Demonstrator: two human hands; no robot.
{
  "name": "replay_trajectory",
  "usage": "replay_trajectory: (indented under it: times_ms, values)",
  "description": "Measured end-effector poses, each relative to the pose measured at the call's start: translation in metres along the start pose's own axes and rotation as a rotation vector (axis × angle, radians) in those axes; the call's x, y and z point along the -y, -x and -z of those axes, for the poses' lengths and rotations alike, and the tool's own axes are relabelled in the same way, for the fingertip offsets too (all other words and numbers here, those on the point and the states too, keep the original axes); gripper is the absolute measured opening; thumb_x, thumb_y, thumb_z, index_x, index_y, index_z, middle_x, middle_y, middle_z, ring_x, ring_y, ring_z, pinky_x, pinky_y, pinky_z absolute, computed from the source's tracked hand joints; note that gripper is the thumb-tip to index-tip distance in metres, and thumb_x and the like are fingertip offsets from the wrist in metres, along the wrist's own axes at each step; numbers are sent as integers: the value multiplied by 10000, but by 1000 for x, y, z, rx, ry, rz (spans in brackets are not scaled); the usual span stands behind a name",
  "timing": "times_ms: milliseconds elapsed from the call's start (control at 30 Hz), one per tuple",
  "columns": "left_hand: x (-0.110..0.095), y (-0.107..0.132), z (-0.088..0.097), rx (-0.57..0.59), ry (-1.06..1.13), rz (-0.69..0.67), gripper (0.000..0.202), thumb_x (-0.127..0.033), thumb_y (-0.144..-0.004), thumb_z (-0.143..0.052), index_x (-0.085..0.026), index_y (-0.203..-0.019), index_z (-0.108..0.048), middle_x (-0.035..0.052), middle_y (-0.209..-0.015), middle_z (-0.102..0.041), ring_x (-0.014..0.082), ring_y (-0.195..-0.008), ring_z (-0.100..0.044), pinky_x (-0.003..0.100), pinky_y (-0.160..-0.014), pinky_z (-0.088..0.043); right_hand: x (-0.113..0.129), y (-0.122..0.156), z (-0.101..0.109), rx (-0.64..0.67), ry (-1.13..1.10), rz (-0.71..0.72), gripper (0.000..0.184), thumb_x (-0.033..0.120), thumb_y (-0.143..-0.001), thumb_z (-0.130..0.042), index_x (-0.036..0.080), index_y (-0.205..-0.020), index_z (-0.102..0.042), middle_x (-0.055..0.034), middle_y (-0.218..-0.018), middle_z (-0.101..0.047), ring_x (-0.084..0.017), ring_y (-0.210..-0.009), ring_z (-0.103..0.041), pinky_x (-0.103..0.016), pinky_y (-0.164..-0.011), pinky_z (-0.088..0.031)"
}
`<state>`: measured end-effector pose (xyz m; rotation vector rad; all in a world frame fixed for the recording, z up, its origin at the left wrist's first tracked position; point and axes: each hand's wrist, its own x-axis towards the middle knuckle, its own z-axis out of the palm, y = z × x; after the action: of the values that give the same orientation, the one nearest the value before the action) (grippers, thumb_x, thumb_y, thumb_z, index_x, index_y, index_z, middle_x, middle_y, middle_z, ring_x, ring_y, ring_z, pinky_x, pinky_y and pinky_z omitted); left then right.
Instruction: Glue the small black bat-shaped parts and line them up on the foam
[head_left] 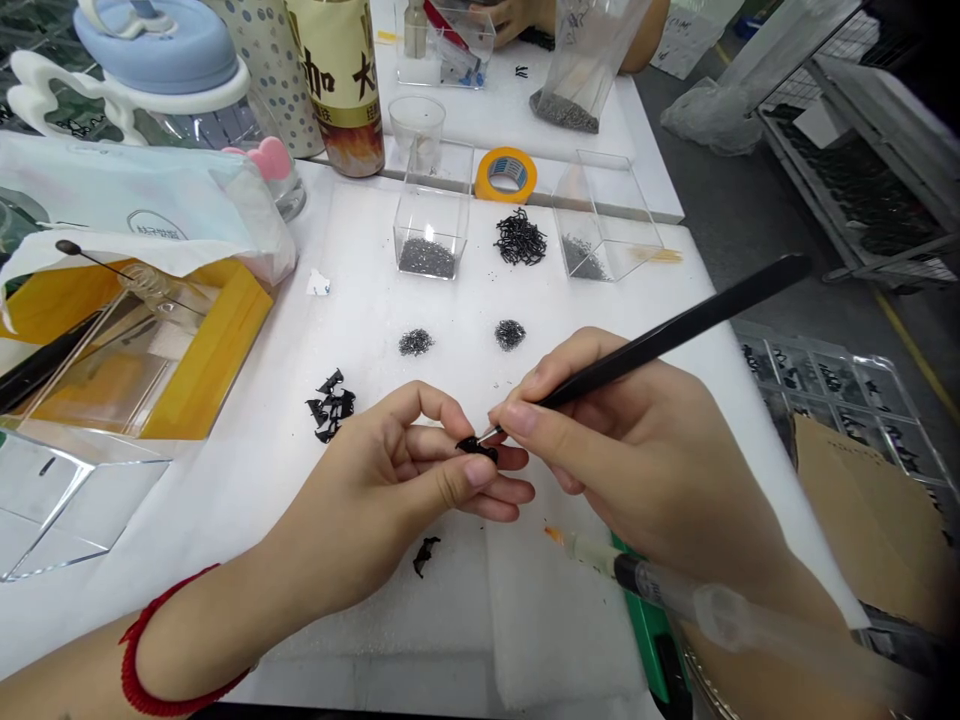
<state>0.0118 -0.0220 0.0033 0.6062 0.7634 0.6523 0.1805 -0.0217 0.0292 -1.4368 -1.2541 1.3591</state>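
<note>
You had one small black part [477, 449] pinched between the thumb and index finger of your left hand [397, 490], and one pair of black tweezers [675, 328] gripped in your right hand [645, 450]. One more loose black part [426, 556] lay below your left hand; a cluster of similar parts [330, 408], overlapping too closely to count, sat beyond your left wrist. Ahead were two small heaps of tiny dark bits [415, 342], one pile of black pins [520, 238], two clear boxes [433, 215] holding dark grains, and one roll of orange tape [507, 197].

All this rested on a white mat [360, 270]. Past its right edge was a grey floor [701, 135], with a clear compartmented tray [825, 372] partly under cardboard [870, 510]; across the table, another person's hand [514, 15] showed.

The held part's long axis ran nearly crosswise, its right end slightly nearer you. The tweezers slanted, their metal tip pointing down-left at the part, their rear end up-right.
</note>
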Motion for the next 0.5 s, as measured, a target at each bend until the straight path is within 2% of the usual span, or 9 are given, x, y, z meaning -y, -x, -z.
replay_trajectory:
  times_ms: [133,333,400,500]
  values:
    - [0,0,-1,-2,-4,10,158,-123,-840,-637,-187,-810,-496,8,-749,-769,154,-773,-733,296,-784,-585,1,-1,0,-2,14,-7,146,261,-743,-718,238,-714,-577,50,-624,-621,-38,-395,-499,-142,-332,-394]
    - [-1,0,0,8,-4,14,158,-105,-840,-633,-185,-810,-499,5,-754,-770,156,-776,-734,295,-779,-585,5,-1,3,50,-41,-39,148,199,-731,-725,224,-695,-584,87,-467,-514,-4,-295,-372,-123,-242,-224]
    - [-1,1,0,10,-2,11,158,-103,-842,-630,-181,-807,-497,13,-756,-770,156,-765,-734,291,-765,-588,4,-1,3,67,-75,-56,149,180,-729,-729,216,-694,-589,89,-476,-518,5,-308,-388,-102,-252,-252]
    - [0,1,0,11,7,-1,154,-95,-843,-624,-177,-810,-498,16,-766,-769,155,-750,-734,287,-747,-590,0,-2,5,92,-164,-63,128,189,-751,-718,211,-726,-595,66,-579,-592,-20,-446,-545,-74,-363,-410]
